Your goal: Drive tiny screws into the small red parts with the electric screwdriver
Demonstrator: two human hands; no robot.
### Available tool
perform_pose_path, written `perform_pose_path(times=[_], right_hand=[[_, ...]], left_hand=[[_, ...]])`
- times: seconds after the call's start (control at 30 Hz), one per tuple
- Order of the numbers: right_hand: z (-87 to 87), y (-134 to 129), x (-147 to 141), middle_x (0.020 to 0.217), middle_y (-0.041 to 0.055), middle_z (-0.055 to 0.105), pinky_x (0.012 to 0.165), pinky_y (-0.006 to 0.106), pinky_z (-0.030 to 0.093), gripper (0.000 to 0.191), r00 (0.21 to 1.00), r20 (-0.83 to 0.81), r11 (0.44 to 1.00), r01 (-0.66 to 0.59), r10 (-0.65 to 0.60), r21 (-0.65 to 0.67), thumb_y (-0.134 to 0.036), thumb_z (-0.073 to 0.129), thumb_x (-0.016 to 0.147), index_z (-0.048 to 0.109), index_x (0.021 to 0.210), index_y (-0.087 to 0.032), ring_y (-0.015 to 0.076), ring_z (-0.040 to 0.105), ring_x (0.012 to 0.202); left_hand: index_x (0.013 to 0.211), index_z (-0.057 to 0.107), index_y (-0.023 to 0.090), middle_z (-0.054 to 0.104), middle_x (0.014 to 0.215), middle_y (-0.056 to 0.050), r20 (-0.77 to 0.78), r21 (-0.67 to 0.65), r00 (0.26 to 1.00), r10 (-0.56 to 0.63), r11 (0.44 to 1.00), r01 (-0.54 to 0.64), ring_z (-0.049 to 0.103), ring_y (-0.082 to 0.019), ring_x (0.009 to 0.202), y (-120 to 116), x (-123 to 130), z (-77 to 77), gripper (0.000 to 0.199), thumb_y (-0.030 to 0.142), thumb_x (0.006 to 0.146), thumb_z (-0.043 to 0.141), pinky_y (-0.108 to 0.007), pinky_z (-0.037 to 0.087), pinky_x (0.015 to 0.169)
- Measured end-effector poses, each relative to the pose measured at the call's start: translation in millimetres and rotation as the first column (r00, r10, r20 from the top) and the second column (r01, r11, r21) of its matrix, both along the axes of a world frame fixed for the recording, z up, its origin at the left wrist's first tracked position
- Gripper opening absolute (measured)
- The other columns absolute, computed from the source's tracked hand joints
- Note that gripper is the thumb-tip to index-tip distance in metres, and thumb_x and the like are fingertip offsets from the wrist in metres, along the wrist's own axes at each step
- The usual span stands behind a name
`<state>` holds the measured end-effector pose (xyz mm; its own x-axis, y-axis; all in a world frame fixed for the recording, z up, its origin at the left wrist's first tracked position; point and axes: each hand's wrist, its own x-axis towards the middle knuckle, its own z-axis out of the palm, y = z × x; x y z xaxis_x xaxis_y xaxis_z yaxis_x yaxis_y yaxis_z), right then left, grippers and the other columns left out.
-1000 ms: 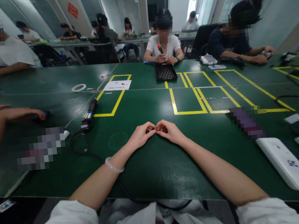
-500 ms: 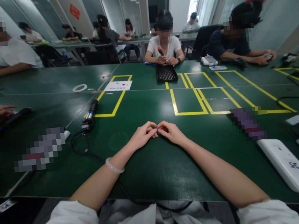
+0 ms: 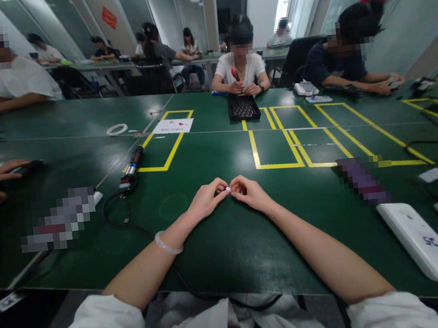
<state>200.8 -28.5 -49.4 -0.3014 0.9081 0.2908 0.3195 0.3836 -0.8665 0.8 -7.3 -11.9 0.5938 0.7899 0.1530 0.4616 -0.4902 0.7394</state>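
Observation:
Both my hands meet above the green table (image 3: 220,247), fingertips almost touching. Between them shows a tiny shiny, silvery piece (image 3: 228,188), too small to name. My left hand (image 3: 209,196), with a pale bangle (image 3: 168,243) on its wrist, pinches the piece from the left with thumb and fingers. From the right, my right hand (image 3: 250,192) closes its curled fingers on the same piece. Left of my hands lies a dark cylindrical tool (image 3: 133,165) with a black cable.
White power bank (image 3: 427,244) at right, beside a blurred-out purple object (image 3: 363,181). Another blurred object (image 3: 62,219) lies left, near a co-worker's hand (image 3: 6,170). Yellow tape (image 3: 282,165) marks rectangles. Across the table, a person holds a red-handled tool (image 3: 235,74) over a black tray (image 3: 245,117).
My fingertips have drawn slightly apart, and the shiny piece between them has come into view. At left, the co-worker's hands have shifted. My arms stay in place.

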Motion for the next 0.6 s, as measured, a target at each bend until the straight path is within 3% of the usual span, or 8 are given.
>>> perform_pose_path(times=[0.2, 0.37, 0.47, 0.53, 0.6], right_hand=[[0.3, 0.2, -0.8, 0.079, -0.0003, 0.063, 0.061, 0.023, 0.043, 0.017, 1.000, -0.008, 1.000, 0.029, -0.029, -0.006, -0.029, 0.062, 0.084, 0.058, 0.096, -0.018, 0.0109, 0.054, 0.065], [1.2, -0.4, -1.1, 0.077, -0.0007, 0.061, 0.060, 0.023, 0.043, 0.015, 0.999, -0.019, 0.999, 0.050, -0.051, -0.017, -0.027, 0.061, 0.084, 0.058, 0.096, -0.018, 0.0107, 0.053, 0.064], [1.5, -0.4, -1.1, 0.074, -0.0017, 0.058, 0.060, 0.023, 0.043, 0.017, 0.998, -0.032, 0.998, 0.044, -0.045, -0.042, -0.028, 0.062, 0.084, 0.058, 0.097, -0.017, 0.0105, 0.052, 0.063], [1.2, -0.2, -1.2, 0.073, -0.0023, 0.057, 0.060, 0.023, 0.043, 0.019, 0.998, -0.037, 0.997, 0.040, -0.042, -0.059, -0.028, 0.062, 0.083, 0.058, 0.097, -0.017, 0.0105, 0.051, 0.062], [0.7, 0.0, -1.4, 0.073, -0.0022, 0.057, 0.060, 0.024, 0.043, 0.019, 0.999, -0.036, 0.997, 0.037, -0.039, -0.065, -0.029, 0.062, 0.082, 0.058, 0.097, -0.017, 0.0106, 0.051, 0.062]], left_hand=[[0.102, 0.061, 0.021, 0.071, 0.098, -0.004, 0.010, -0.028, 0.999, -0.032, 0.999, 0.032, 0.067, -0.019, 0.092, 1.2, -1.3, -2.1, 0.027, 0.044, 0.092, 0.052, -0.029, 0.049, 0.081], [0.106, 0.063, 0.021, 0.070, 0.101, -0.004, -0.036, 0.080, 0.999, -0.009, 0.997, 0.012, 0.065, -0.019, 0.095, 10.8, -8.4, 3.9, 0.032, 0.045, 0.096, 0.042, -0.030, 0.047, 0.085], [0.111, 0.062, 0.020, 0.068, 0.109, -0.007, -0.081, 0.233, 0.980, 0.180, 0.960, -0.157, 0.062, -0.022, 0.103, 31.6, -29.6, 8.2, 0.036, 0.044, 0.096, 0.040, -0.033, 0.044, 0.093], [0.114, 0.061, 0.018, 0.065, 0.116, -0.010, -0.131, 0.355, 0.915, 0.382, 0.880, -0.316, 0.058, -0.025, 0.110, 49.6, -54.2, 8.3, 0.037, 0.042, 0.095, 0.041, -0.038, 0.040, 0.098], [0.122, 0.057, 0.015, 0.060, 0.125, -0.014, -0.185, 0.448, 0.776, 0.603, 0.755, -0.479, 0.053, -0.031, 0.117, 66.3, -85.0, 5.7, 0.041, 0.040, 0.092, 0.044, -0.044, 0.036, 0.103]])
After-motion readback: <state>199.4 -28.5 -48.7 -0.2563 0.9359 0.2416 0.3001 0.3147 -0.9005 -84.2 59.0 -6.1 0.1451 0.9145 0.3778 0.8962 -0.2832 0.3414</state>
